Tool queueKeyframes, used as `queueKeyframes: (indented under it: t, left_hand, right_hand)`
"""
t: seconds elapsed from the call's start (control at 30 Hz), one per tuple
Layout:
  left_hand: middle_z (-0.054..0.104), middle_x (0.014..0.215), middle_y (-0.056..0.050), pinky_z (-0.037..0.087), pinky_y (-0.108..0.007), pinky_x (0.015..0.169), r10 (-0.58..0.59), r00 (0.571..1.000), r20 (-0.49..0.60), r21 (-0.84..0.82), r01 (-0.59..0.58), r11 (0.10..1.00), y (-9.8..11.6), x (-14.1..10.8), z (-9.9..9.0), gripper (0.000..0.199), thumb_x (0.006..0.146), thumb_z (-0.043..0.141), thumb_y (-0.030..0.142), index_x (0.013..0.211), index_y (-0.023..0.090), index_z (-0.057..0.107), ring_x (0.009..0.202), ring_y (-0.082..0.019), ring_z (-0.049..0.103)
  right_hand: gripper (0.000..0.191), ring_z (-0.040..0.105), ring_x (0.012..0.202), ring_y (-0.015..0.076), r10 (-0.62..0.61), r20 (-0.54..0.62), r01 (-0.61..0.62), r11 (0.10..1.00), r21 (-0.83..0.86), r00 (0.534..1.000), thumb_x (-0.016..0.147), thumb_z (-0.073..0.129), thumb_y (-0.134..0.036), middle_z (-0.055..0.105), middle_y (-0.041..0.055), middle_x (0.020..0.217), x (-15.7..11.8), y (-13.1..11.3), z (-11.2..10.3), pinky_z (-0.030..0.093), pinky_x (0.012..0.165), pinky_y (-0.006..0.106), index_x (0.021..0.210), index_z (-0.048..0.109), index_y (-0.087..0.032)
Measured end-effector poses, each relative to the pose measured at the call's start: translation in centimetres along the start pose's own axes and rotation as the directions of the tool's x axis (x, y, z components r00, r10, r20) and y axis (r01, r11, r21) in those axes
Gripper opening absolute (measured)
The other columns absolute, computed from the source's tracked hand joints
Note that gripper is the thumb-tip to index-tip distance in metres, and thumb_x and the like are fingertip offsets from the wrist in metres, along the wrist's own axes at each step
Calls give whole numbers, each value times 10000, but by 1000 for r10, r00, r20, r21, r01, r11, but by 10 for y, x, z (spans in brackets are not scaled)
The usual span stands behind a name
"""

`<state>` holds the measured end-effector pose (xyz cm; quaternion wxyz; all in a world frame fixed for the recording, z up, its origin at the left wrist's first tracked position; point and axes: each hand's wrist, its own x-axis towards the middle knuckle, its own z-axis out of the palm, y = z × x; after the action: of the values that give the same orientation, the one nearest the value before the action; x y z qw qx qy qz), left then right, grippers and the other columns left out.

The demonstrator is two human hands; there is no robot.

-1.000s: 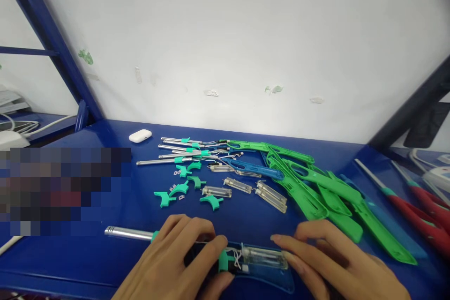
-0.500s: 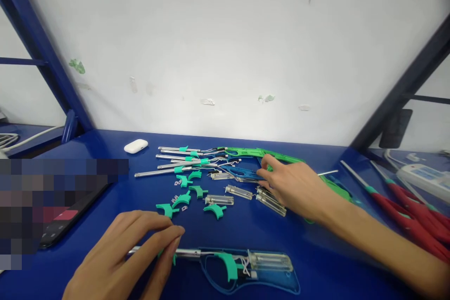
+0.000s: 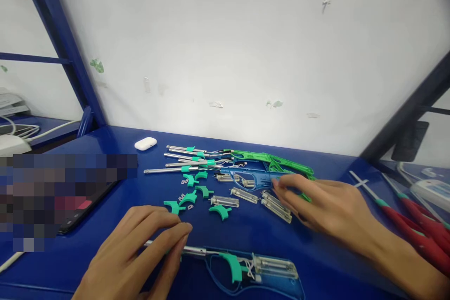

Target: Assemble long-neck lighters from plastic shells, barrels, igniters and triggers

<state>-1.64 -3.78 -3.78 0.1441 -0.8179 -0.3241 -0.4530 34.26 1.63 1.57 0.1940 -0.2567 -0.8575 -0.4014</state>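
Observation:
My left hand [image 3: 140, 248] is at the lower left, its fingers pinched round the metal tube [image 3: 194, 250] of a blue lighter half [image 3: 277, 286]. That half lies at the front with a teal trigger [image 3: 232, 266] and a clear fuel tank [image 3: 276, 266] in it. Farther back, my right hand [image 3: 316, 201] has thumb and fingertips closed on the handle end of another blue shell [image 3: 260, 178], just behind clear tanks [image 3: 276, 207]. Green shells [image 3: 281, 161] lie beyond it, joined near several metal tubes [image 3: 183, 166].
Loose teal triggers [image 3: 188, 198] and more clear tanks [image 3: 244, 195] lie mid-table. A white case [image 3: 145, 144] sits at the back left, near a black device [image 3: 87, 206], partly pixelated. Red-handled lighters [image 3: 411, 225] are at the right. A white wall stands behind.
My right hand has moved slightly toward me and right from over the green shells, now at the blue shell's end. The view has shifted a little. My left hand keeps its hold.

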Motion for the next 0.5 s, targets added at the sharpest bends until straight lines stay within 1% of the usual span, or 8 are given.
queueKeyframes:
  t: [0.07,0.17,0.23,0.33,0.43,0.5]
  left_hand:
    - [683,1155,-19,499,-262,1033,-27,1000,4,-7,27,1000,0,-3,2,309,1077,603,-38,1244,196,716,1084,-119,647]
    - [687,1163,-24,502,-261,1017,-66,998,18,-13,67,998,0,-4,4,328,1084,602,-39,1286,195,710,1081,-119,645]
    - [696,1153,-21,508,-258,1014,-75,996,50,-6,75,997,-1,-3,4,323,1093,588,-19,1297,205,699,1076,-123,648]
    - [705,1147,-15,509,-235,1018,-74,992,105,7,73,997,-6,0,3,288,1107,572,25,1284,221,686,1088,-125,656]
    - [709,1126,-8,508,-215,1001,-69,992,110,24,66,998,-11,0,3,234,1124,571,84,1255,241,686,1069,-125,665]
    - [712,1126,-4,500,-208,1015,-65,991,118,39,61,997,-14,-2,5,212,1133,573,113,1250,249,684,1071,-125,668]
  right_hand:
    - [302,706,624,104,-11,-25,12,999,39,1000,1151,470,-40,839,16,1007,2,-2,-3,520,579,296,1018,699,-186]
    - [345,708,608,98,10,-4,-9,993,119,1000,1169,442,-66,835,10,1002,3,-7,-3,510,558,293,997,709,-201]
    - [351,676,564,95,40,43,-47,983,176,998,1184,458,-128,819,9,996,4,-10,0,488,518,297,967,720,-214]
    - [371,614,494,100,69,140,-100,967,232,988,1203,462,-231,793,19,1008,5,-14,7,437,452,317,971,751,-219]
    - [470,596,473,119,87,225,-145,956,256,970,1228,395,-323,769,39,1016,5,-16,14,384,423,336,973,776,-221]
    - [528,601,485,134,121,270,-194,945,264,955,1236,355,-420,745,55,1016,5,-17,17,382,429,332,1018,794,-225]
